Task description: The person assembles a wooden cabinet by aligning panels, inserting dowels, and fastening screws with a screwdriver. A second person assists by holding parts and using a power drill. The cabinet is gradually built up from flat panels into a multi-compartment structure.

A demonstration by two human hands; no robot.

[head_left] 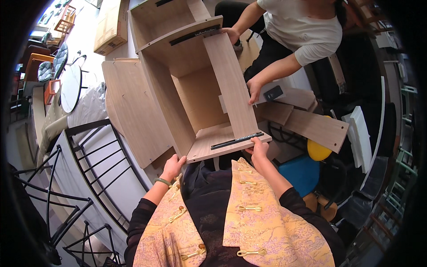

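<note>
My left hand (172, 167) is closed on the near left corner of a wood-grain end panel (207, 141), part of a partly assembled cabinet (162, 89). Toward the panel's right end, my right hand (259, 150) grips its edge, thumb on top and fingers partly hidden beneath. A black metal drawer slide (235, 140) is fixed to this panel beside my right hand. Along the cabinet's right side runs a long wooden board (231, 82), its near end against the panel. A co-worker's two hands (253, 90) hold that board at its far end and right edge.
Loose wooden boards (318, 127) and a dark phone-like object (273, 93) lie right of the cabinet. A yellow round seat (319, 144) and white foam pieces (359, 138) are farther right. Left stand a curved wooden panel (133, 107), a black metal frame (100, 164) and a cardboard box (110, 26).
</note>
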